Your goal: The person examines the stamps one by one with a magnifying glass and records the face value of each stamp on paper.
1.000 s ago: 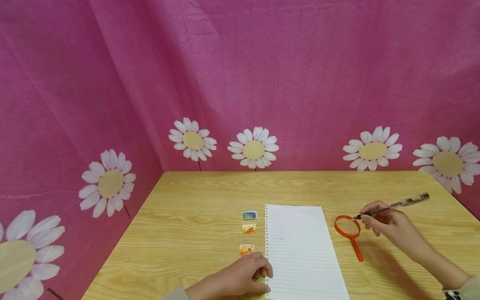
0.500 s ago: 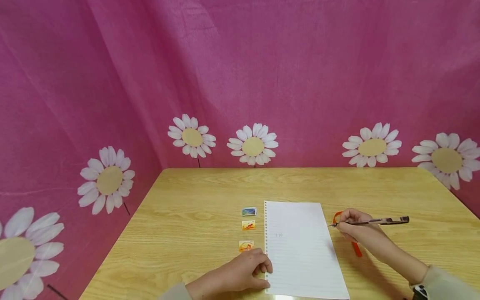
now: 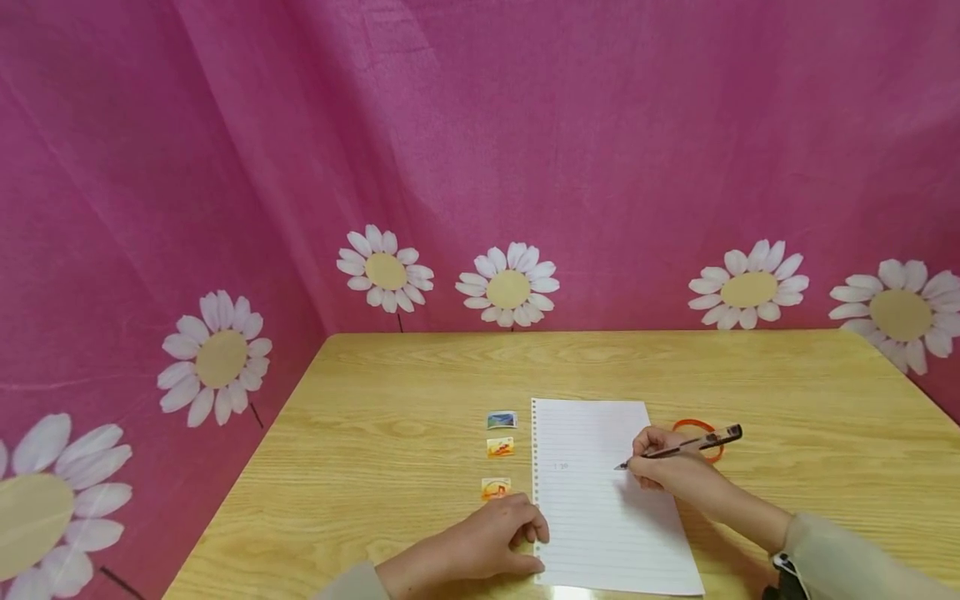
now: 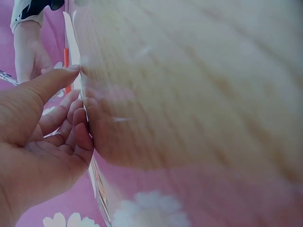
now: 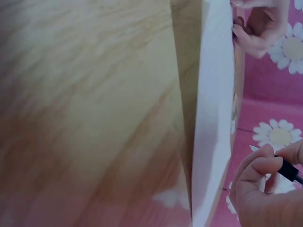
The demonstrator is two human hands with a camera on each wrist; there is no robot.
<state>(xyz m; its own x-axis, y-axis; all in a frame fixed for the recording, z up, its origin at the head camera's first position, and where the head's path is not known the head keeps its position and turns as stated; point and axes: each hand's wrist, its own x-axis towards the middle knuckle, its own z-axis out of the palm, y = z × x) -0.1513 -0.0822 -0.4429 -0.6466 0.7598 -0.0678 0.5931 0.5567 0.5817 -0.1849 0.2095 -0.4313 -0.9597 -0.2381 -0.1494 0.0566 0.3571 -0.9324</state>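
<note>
My right hand [image 3: 675, 471] pinches a slim pen [image 3: 708, 440] with a dark grip, its tip low over the middle right of a lined, hole-punched sheet of paper [image 3: 592, 533]. Small handwritten figures [image 3: 561, 467] show on the sheet's left part. My left hand [image 3: 498, 537] rests at the sheet's lower left edge, thumb and fingertips on the margin, fingers loosely bent. In the left wrist view this hand [image 4: 52, 120] lies along the table surface. The right wrist view shows the pen's black grip [image 5: 287, 169] between thumb and fingers.
Three small stamp-like pictures lie in a column left of the sheet: a blue one [image 3: 502, 419], a yellow one [image 3: 500, 447] and another yellow one [image 3: 496, 487] by my left hand. Behind my right hand lies an orange-red magnifying glass [image 3: 690, 422], its handle hidden. A pink flowered curtain [image 3: 600, 167] borders the wooden table [image 3: 390, 467].
My right hand has moved left with the pen, from above the magnifying glass to over the sheet, now covering the glass's handle. The left hand has stayed at the sheet's edge.
</note>
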